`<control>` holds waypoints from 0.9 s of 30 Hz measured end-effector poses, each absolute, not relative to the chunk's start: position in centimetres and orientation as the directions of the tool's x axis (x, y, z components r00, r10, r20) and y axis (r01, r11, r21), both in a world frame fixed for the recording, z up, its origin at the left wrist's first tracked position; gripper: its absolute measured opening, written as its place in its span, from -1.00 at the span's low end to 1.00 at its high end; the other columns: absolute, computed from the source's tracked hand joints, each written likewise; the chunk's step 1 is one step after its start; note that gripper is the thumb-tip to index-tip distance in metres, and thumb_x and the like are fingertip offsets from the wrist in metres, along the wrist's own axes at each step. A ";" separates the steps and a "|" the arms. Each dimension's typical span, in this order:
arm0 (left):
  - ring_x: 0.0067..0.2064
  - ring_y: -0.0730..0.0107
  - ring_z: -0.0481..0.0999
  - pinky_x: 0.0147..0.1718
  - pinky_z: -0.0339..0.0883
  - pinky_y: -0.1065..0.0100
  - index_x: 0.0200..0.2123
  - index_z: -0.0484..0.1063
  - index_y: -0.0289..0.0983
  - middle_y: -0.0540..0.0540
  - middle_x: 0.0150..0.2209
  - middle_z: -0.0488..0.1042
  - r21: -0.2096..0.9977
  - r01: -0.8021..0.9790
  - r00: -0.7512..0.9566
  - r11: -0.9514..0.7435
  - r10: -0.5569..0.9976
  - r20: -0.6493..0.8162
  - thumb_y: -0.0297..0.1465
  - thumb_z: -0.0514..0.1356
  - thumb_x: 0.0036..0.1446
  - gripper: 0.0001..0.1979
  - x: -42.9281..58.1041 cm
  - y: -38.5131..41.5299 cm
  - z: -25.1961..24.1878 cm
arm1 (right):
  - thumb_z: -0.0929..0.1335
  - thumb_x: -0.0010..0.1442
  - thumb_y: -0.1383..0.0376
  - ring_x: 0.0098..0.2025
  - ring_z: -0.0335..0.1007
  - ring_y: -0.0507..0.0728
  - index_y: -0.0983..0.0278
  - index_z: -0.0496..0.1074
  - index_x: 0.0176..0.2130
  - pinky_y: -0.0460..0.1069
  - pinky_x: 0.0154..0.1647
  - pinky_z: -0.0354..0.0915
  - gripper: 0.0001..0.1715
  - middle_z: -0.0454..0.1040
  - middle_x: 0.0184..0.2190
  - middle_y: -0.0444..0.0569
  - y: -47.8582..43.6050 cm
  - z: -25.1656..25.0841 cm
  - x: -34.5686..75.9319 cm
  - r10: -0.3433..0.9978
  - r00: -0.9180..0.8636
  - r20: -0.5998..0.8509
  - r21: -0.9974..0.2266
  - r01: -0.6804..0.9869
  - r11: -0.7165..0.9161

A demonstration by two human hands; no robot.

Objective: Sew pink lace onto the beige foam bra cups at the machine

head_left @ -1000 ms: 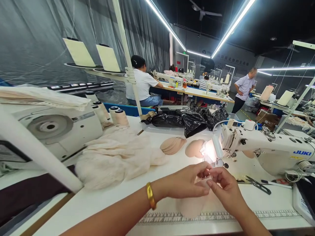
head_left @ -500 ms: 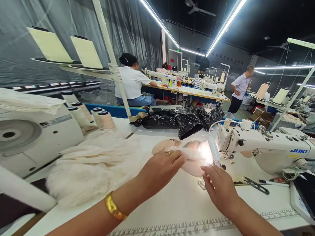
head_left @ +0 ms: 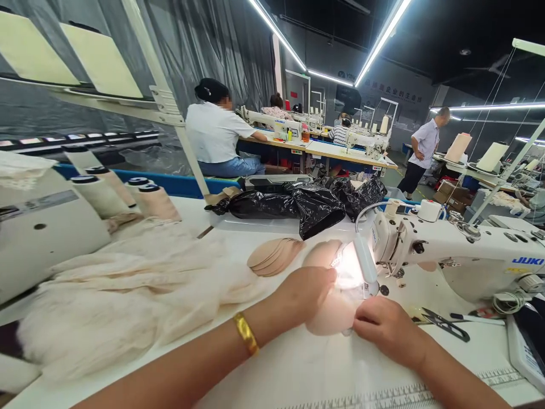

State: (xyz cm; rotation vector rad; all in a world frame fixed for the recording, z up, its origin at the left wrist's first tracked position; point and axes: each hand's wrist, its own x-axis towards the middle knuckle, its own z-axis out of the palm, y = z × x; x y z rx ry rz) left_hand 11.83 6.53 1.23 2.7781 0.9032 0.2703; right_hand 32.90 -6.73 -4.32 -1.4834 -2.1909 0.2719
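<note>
Both my hands rest on a beige bra cup [head_left: 330, 315] lying on the white table [head_left: 323, 369] beside the needle of a white JUKI sewing machine [head_left: 460, 253]. My left hand [head_left: 304, 295], a gold bangle on its wrist, grips the cup's left edge with curled fingers. My right hand [head_left: 381, 329] is closed on the cup's right side, just below the machine's bright lamp [head_left: 351, 267]. Glare hides the cup's top edge. A stack of beige cups [head_left: 275, 255] lies behind my hands.
A heap of cream fabric [head_left: 128, 295] fills the table's left. Thread cones [head_left: 155, 201] and a second machine [head_left: 46, 227] stand at far left. Black plastic bags [head_left: 306, 204] lie at the back. Scissors [head_left: 443, 324] sit right of the needle. People work at tables beyond.
My hands have carried the cup from the table's front edge up to the machine's needle and now press it down there. The view has shifted right and closer.
</note>
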 end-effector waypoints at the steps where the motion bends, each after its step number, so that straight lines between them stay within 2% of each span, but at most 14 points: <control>1: -0.40 0.19 0.45 -0.41 0.13 0.24 -0.38 0.40 -0.24 -0.11 -0.42 0.51 0.248 0.615 0.749 -0.748 0.653 0.113 -0.51 -0.03 0.27 -0.75 11.6 7.2 1.5 | 0.23 0.39 0.37 -0.31 0.26 0.10 0.17 0.41 -0.36 0.00 -0.27 0.15 -0.70 0.47 -0.36 -0.13 -6.7 -4.6 33.0 0.893 -0.332 0.304 -0.377 0.819 0.433; 3: -0.37 0.13 0.43 -0.40 0.13 0.22 -0.31 0.40 -0.26 -0.15 -0.38 0.50 0.205 0.699 0.646 -0.685 0.728 0.231 -0.51 -0.06 0.27 -0.75 10.8 8.2 2.1 | 0.20 0.40 0.39 -0.26 0.28 0.13 0.16 0.47 -0.32 0.02 -0.25 0.14 -0.65 0.51 -0.30 -0.09 -6.7 -5.0 33.2 0.862 -0.379 0.336 -0.306 0.822 0.480; 4: -0.32 0.10 0.44 -0.35 0.17 0.19 -0.27 0.41 -0.27 -0.18 -0.32 0.51 0.176 0.703 0.618 -0.689 0.714 0.328 -0.52 -0.05 0.25 -0.76 10.4 8.2 2.3 | 0.20 0.41 0.39 -0.25 0.30 0.14 0.16 0.47 -0.32 0.02 -0.25 0.15 -0.65 0.51 -0.29 -0.09 -6.7 -5.1 33.3 0.868 -0.373 0.329 -0.307 0.827 0.472; 6: -0.21 0.10 0.45 -0.24 0.24 0.17 -0.23 0.41 -0.25 -0.18 -0.22 0.52 0.088 0.583 0.680 -0.808 0.544 0.492 -0.56 -0.02 0.24 -0.77 10.2 7.3 2.2 | 0.23 0.41 0.36 -0.26 0.32 0.13 0.16 0.45 -0.34 0.00 -0.27 0.16 -0.68 0.49 -0.32 -0.12 -6.5 -5.1 33.4 0.917 -0.287 0.277 -0.418 0.823 0.384; 7: -0.21 0.14 0.45 -0.22 0.25 0.19 -0.26 0.41 -0.24 -0.15 -0.22 0.53 0.031 0.452 0.760 -0.892 0.403 0.511 -0.59 -0.01 0.22 -0.76 10.4 6.5 1.8 | 0.25 0.41 0.34 -0.28 0.32 0.11 0.16 0.44 -0.36 -0.02 -0.28 0.17 -0.69 0.47 -0.35 -0.14 -6.5 -5.1 33.4 0.941 -0.234 0.243 -0.491 0.807 0.328; 9: -0.31 0.25 0.41 -0.31 0.22 0.25 -0.36 0.38 -0.23 -0.07 -0.31 0.51 -0.031 0.144 0.906 -0.989 0.120 0.406 -0.65 0.04 0.15 -0.77 11.4 4.7 0.4 | 0.25 0.41 0.32 -0.30 0.31 0.11 0.16 0.41 -0.38 -0.02 -0.30 0.17 -0.69 0.44 -0.37 -0.16 -6.4 -5.0 33.5 0.955 -0.193 0.223 -0.553 0.782 0.287; 11: -0.39 0.29 0.36 -0.40 0.16 0.25 -0.39 0.36 -0.24 -0.05 -0.36 0.48 -0.026 0.010 0.962 -1.000 0.003 0.274 -0.66 0.10 0.07 -0.80 12.7 3.5 -1.3 | 0.21 0.42 0.37 -0.28 0.29 0.12 0.17 0.41 -0.37 -0.01 -0.28 0.16 -0.66 0.44 -0.36 -0.14 -6.5 -5.0 33.7 0.930 -0.253 0.266 -0.483 0.800 0.356; 14: -0.38 0.23 0.37 -0.39 0.12 0.22 -0.40 0.36 -0.25 -0.10 -0.36 0.47 -0.020 0.158 0.962 -0.987 0.149 0.229 -0.58 0.14 0.16 -0.86 14.1 3.8 -2.6 | 0.15 0.38 0.48 -0.26 0.27 0.13 0.16 0.44 -0.33 0.01 -0.28 0.14 -0.59 0.45 -0.33 -0.11 -6.7 -5.1 34.1 0.891 -0.346 0.293 -0.344 0.831 0.436; 16: -0.38 0.18 0.36 -0.37 0.11 0.18 -0.47 0.32 -0.24 -0.14 -0.41 0.44 -0.034 0.299 0.925 -0.954 0.281 0.258 -0.48 0.11 0.27 -0.78 14.4 4.6 -2.3 | 0.15 0.34 0.52 -0.25 0.29 0.13 0.15 0.47 -0.30 0.00 -0.28 0.16 -0.57 0.47 -0.31 -0.11 -6.9 -5.2 34.3 0.882 -0.363 0.300 -0.303 0.841 0.449; 18: -0.40 0.18 0.32 -0.35 0.10 0.14 -0.52 0.27 -0.23 -0.14 -0.48 0.39 -0.058 0.357 0.901 -0.932 0.327 0.284 -0.42 0.10 0.29 -0.71 14.2 5.2 -1.7 | 0.15 0.33 0.53 -0.22 0.33 0.14 0.15 0.48 -0.26 0.00 -0.27 0.19 -0.56 0.49 -0.27 -0.09 -6.9 -5.2 34.4 0.868 -0.381 0.320 -0.276 0.838 0.470; 23: -0.38 0.26 0.31 -0.35 0.17 0.19 -0.40 0.36 -0.25 -0.08 -0.39 0.42 -0.081 0.063 0.958 -0.995 0.037 0.284 -0.57 0.15 0.14 -0.88 13.6 4.0 -2.3 | 0.15 0.32 0.57 -0.22 0.34 0.15 0.17 0.47 -0.23 0.01 -0.26 0.24 -0.56 0.53 -0.28 -0.06 -6.5 -5.3 34.7 0.836 -0.405 0.370 -0.258 0.820 0.511; 27: -0.37 0.25 0.32 -0.36 0.20 0.21 -0.43 0.36 -0.26 -0.08 -0.40 0.40 -0.100 0.127 0.922 -0.987 0.081 0.379 -0.55 0.13 0.22 -0.83 13.7 3.1 -3.9 | 0.21 0.31 0.59 -0.08 0.36 0.19 0.18 0.48 -0.15 0.05 -0.14 0.28 -0.60 0.57 -0.13 -0.02 -6.7 -5.0 35.4 0.824 -0.374 0.425 -0.235 0.834 0.500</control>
